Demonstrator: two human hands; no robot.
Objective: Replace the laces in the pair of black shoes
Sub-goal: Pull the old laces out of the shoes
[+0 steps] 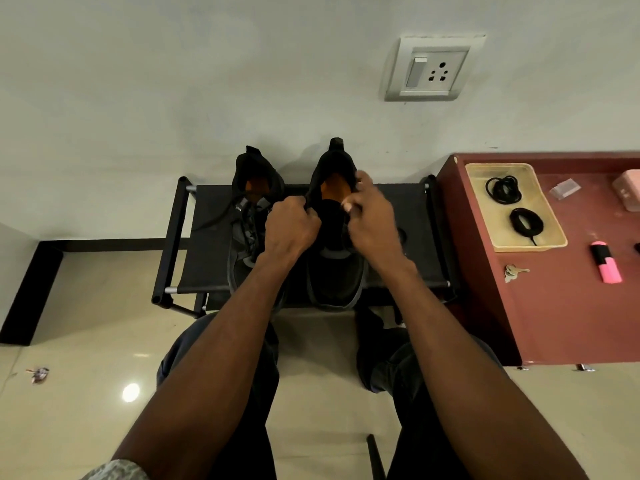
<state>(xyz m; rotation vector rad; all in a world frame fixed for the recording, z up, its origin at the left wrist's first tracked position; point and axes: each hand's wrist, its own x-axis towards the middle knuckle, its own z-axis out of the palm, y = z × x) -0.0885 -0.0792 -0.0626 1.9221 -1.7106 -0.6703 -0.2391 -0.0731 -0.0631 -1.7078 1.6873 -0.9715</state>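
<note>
Black right shoe (334, 268): left hand (290, 227), right hand (372, 216) both curled, gripping collar edges.

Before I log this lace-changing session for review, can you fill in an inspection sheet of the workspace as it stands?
Surface: black shoe rack against the wall; red side table to its right.
Job's things: left shoe laced, its lace ends loose; right shoe shows no lacing below the hands; two coiled black laces in a tray.
Clutter: keys, pink highlighter, small clear packet, pink box at frame edge; wrapper on the floor.
Grippers: left hand and right hand both grip the right shoe's opening.
Cables: nothing seen.
Surroundings: wall socket, tiled floor, person's knees.
</note>
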